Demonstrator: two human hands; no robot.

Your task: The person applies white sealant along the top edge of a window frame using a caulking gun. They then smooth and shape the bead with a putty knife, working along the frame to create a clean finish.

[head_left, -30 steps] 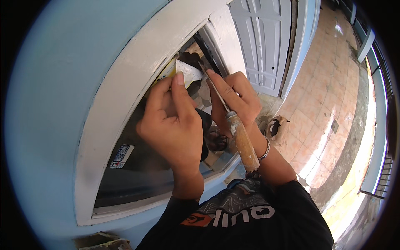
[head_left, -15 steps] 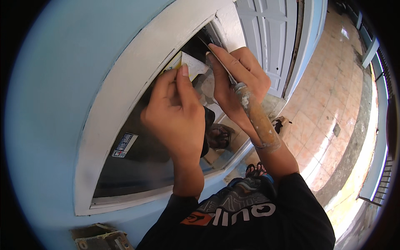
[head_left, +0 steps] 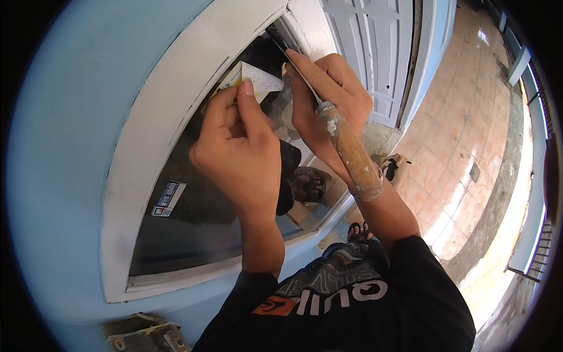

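My left hand (head_left: 237, 146) is closed, thumb and fingers pinching a yellow-and-white sticker (head_left: 262, 77) at the dark window glass (head_left: 193, 234). A pale side of the sticker is folded out toward me; part of it is hidden by my fingers. My right hand (head_left: 335, 97) grips a paint-spotted scraper by its thin metal blade, seen nearly edge-on. The scraper's worn wooden handle (head_left: 352, 154) points back along my right forearm. Its far end reaches near the upper corner of the window frame, where dark shapes make the tip hard to make out.
A white frame (head_left: 138, 141) surrounds the glass, set in a light blue wall (head_left: 64, 176). Lower on the pane is a small blue-and-white sticker (head_left: 169, 198). A white panelled door (head_left: 381, 53) stands beyond, beside a tiled floor (head_left: 451, 129). An open box (head_left: 146, 334) sits at lower left.
Both hands, the sticker and the scraper appear slightly farther up and left in the picture, and the view has shifted a little. Both grips stay the same.
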